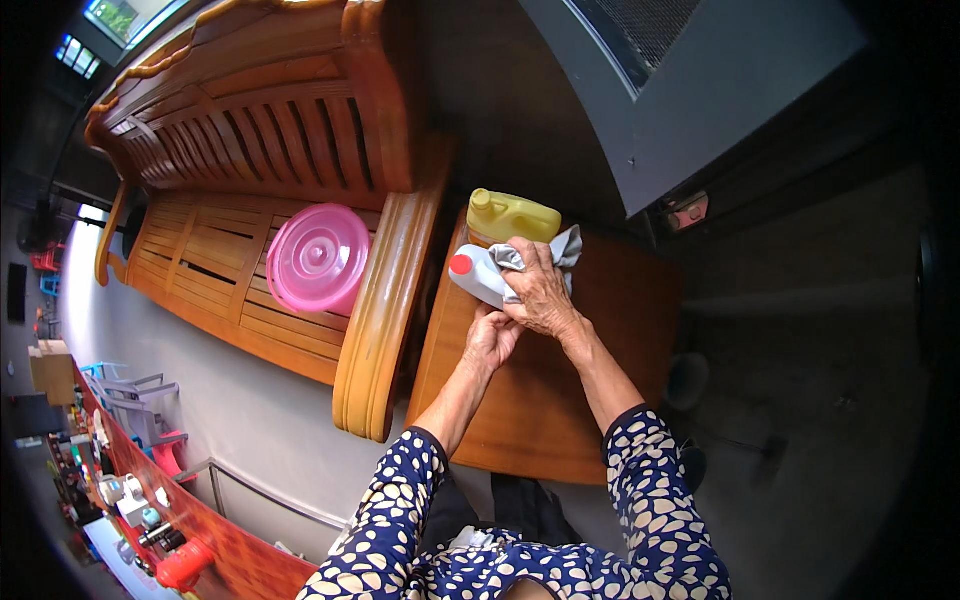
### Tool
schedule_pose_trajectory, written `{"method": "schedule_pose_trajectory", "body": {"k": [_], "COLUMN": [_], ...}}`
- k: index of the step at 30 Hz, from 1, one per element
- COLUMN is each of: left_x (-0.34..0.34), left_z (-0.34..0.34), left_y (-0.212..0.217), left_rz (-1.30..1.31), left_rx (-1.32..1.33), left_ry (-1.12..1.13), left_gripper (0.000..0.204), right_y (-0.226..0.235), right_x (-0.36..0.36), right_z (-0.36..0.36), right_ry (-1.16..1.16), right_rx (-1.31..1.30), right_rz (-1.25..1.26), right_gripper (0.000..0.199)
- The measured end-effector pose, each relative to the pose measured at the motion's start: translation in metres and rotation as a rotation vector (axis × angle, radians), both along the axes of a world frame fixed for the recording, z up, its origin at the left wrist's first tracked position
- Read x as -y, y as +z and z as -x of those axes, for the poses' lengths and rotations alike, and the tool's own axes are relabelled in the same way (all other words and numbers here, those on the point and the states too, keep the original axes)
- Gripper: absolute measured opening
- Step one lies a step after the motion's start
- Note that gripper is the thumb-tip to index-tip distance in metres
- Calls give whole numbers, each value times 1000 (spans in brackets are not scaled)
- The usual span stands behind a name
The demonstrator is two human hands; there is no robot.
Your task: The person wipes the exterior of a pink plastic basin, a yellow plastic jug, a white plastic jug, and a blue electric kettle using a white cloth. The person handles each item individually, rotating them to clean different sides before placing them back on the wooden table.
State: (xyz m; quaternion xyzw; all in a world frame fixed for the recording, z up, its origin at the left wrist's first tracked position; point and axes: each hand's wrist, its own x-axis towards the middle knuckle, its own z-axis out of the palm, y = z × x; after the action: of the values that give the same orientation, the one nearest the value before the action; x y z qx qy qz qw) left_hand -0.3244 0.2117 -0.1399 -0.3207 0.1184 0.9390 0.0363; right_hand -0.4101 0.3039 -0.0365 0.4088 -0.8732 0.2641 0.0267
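Observation:
A white plastic jug (485, 278) with a red cap is tilted over the wooden side table, its cap toward the left. My right hand (540, 295) is closed on a light grey cloth (568, 248) and presses it against the jug's upper side. Below it, my left hand (492, 340) grips the near side of the jug; its fingertips are partly hidden. Just behind the jug is a yellow plastic jug (520, 217) with a yellow cap and a moulded handle, touched by neither hand.
The small wooden table (520, 420) stands beside the thick armrest (385, 320) of a slatted wooden bench (200, 240). A pink plastic basin (318, 260) with a lid sits on the bench. A dark grey cabinet (720, 90) rises at the back right. Cluttered red counter (230, 530) at lower left.

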Motion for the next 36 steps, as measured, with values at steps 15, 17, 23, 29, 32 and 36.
{"method": "schedule_pose_trajectory", "body": {"k": [15,17,23,29,32,36], "left_x": [6,6,30,26,40,55], "left_z": [22,27,37,16,-6,-38], "left_y": [16,35,17,53,62,75], "left_rz": [11,-3,137,215,175,172], "left_rx": [18,-2,129,169,142,165], "left_ry": [-126,-171,-216,-267,-267,-249], "left_gripper": [38,53,54,52,51,35], "right_y": [-8,-10,-12,-8,22,91], "right_x": [-26,-39,-39,-47,-41,-35], "right_z": [-14,-21,-72,-113,-123,-112], "right_ry": [-389,-518,-655,-784,-766,-727], "right_rx": [-30,-34,35,88,30,-167], "right_rz": [318,392,445,455,545,615], "right_gripper": [48,42,31,31,34,37]}}
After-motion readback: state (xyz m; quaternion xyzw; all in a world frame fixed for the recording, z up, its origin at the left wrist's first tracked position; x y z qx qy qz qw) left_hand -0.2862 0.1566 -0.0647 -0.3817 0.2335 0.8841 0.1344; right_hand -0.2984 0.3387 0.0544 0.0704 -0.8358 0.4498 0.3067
